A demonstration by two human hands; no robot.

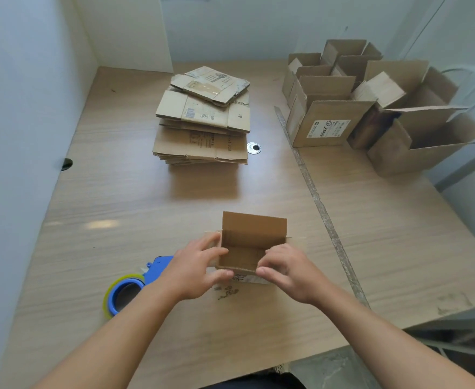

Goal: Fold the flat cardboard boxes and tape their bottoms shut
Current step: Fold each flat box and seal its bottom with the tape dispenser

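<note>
Left hand (197,270) and right hand (286,272), fingers curled, pinch one small cardboard box (254,234); one flat-box stack (202,127) at 12 o'clock; tape dispenser (126,293) half hidden.

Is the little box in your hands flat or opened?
Opened up: the small box shows a hollow inside, far flap raised; left hand and right hand grip it.

I work in a plain packing corner, a small stockroom or workshop: bare white walls (20,80) close round my wood-grain table (118,192), which carries a stack of flattened cartons (202,130), assembled open boxes (329,122) and a blue tape dispenser (129,290).
</note>
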